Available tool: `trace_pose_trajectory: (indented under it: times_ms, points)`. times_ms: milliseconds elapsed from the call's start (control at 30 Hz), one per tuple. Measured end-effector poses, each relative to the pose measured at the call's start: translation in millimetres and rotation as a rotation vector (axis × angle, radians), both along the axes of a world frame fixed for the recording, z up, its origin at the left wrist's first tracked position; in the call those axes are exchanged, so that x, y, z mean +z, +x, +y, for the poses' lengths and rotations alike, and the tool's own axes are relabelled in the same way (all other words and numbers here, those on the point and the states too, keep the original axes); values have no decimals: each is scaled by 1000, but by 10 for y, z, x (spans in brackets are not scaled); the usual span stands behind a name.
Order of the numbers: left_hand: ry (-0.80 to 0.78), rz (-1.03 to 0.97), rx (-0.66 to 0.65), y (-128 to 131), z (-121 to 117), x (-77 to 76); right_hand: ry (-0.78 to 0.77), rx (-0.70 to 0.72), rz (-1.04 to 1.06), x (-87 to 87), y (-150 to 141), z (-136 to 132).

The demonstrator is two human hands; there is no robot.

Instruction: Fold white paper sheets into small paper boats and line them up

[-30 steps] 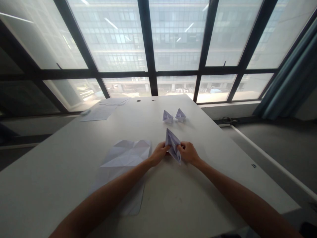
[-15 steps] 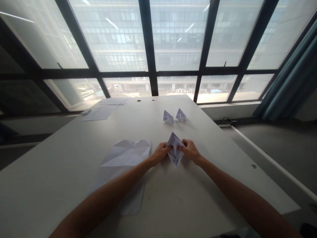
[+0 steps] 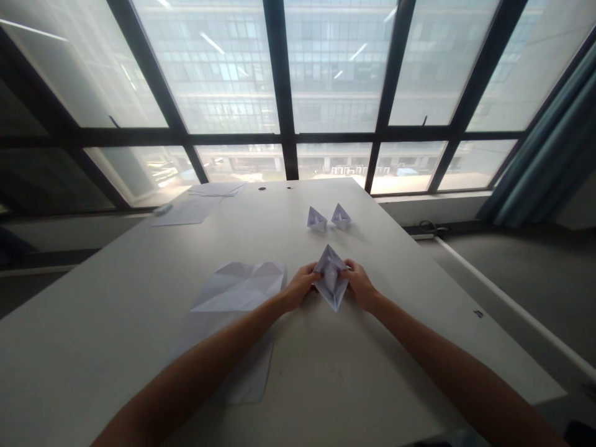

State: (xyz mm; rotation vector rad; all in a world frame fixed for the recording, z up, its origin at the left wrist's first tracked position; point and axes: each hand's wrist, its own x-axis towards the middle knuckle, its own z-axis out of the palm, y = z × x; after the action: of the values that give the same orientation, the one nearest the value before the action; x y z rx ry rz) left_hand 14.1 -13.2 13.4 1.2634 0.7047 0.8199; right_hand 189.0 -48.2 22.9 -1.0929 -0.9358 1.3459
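Observation:
Between my two hands is a folded white paper boat (image 3: 331,279), diamond-shaped from above, its middle spread apart. My left hand (image 3: 300,287) grips its left side, the thumb on the near face. On the right side my right hand (image 3: 361,285) pinches the paper in the same way. The fingers behind the paper are partly hidden. Beyond my hands, two finished-looking paper boats, a left one (image 3: 316,220) and a right one (image 3: 341,216), stand upright side by side on the white table (image 3: 372,372).
Creased white paper sheets (image 3: 237,292) lie under and beside my left forearm. More flat sheets (image 3: 186,211) rest at the far left of the table. Large windows stand behind the table, and a blue curtain (image 3: 535,143) hangs at the right.
The boat's middle is wider apart now, with a paler inner fold showing. Both hands have shifted slightly outward. The two other boats stay where they were.

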Motion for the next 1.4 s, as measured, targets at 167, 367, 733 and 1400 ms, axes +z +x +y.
trace_pose_trajectory:
  times_ms: [167, 367, 733, 1400]
  points:
    - [52, 65, 62, 21, -3, 18, 35, -52, -68, -29, 18, 19]
    - [145, 157, 115, 33, 0, 1, 65, -75, -162, -30, 40, 33]
    - [89, 176, 140, 27, 21, -13, 100, -34, -279, -19, 82, 41]
    - [-6, 345, 516, -615, 1178, 548, 53, -36, -360, 13, 44, -5]
